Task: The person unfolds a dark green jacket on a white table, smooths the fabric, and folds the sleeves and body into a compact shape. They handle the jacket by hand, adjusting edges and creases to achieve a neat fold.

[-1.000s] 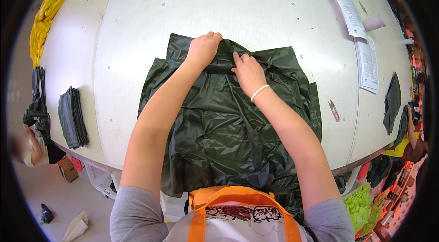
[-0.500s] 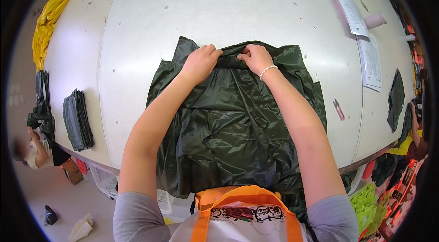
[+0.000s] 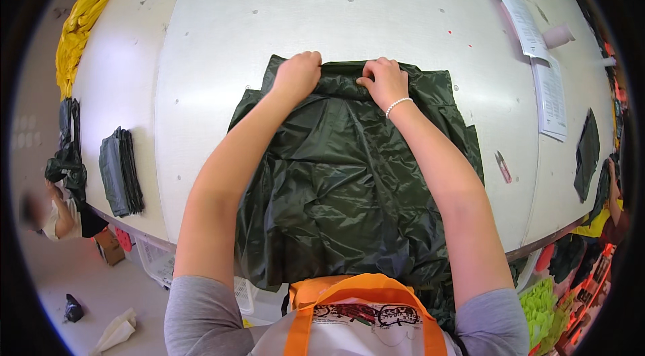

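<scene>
Pinching the far edge of the dark green garment (image 3: 349,174) with left hand (image 3: 297,75) and right hand (image 3: 384,80), now shifted farther across the counter (image 3: 349,13), apparently mid-fold.

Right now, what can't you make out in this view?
- Fingertips of the left hand and right hand: curled into the dark green garment, head view.
- Garment's near edge: hidden behind the person's chest.
- Printed sheets: too small to read.
- Dark stack: folds indistinct.
</scene>
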A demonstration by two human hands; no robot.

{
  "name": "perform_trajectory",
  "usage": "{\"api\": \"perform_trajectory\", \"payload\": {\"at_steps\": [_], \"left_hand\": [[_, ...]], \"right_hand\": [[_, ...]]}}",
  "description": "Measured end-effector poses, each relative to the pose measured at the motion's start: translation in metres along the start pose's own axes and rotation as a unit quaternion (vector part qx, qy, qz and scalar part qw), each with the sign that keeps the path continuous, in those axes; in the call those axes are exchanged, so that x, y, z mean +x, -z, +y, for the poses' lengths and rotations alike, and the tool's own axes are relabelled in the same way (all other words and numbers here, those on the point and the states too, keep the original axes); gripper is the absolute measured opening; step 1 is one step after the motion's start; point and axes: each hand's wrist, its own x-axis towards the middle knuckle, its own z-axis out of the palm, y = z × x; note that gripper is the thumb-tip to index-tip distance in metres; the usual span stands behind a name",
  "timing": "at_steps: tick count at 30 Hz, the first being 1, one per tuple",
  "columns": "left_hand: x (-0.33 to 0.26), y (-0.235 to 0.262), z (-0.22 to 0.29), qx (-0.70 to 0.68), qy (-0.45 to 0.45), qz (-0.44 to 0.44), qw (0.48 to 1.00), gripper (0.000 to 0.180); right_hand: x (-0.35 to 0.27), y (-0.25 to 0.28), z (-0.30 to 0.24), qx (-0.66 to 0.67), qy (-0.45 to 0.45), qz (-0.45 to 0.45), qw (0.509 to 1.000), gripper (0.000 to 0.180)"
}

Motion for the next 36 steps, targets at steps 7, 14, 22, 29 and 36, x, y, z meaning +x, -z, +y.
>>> {"api": "perform_trajectory", "payload": {"at_steps": [7, 14, 22, 29, 36], "left_hand": [[-0.015, -0.020, -0.012, -0.010, 0.001, 0.048, 0.999, 0.011], [0.009, 0.037, -0.024, 0.019, -0.170, -0.038, 0.985, 0.009], [0.001, 0.024, 0.037, 0.056, -0.195, 0.015, 0.979, 0.023], [-0.034, -0.029, 0.098, -0.110, -0.047, 0.049, 0.992, 0.057], [-0.015, -0.047, 0.154, 0.159, -0.004, -0.011, 0.987, 0.061]], "right_hand": [[-0.029, -0.009, -0.021, -0.124, 0.131, 0.002, 0.984, 0.032], [-0.006, 0.020, -0.011, -0.075, 0.082, -0.185, 0.977, 0.041], [0.017, 0.020, -0.028, -0.133, -0.034, -0.320, 0.938, 0.047], [-0.001, 0.051, -0.007, -0.159, -0.055, -0.216, 0.962, 0.057], [-0.042, 0.063, 0.040, -0.142, 0.183, 0.026, 0.972, 0.022]]}}
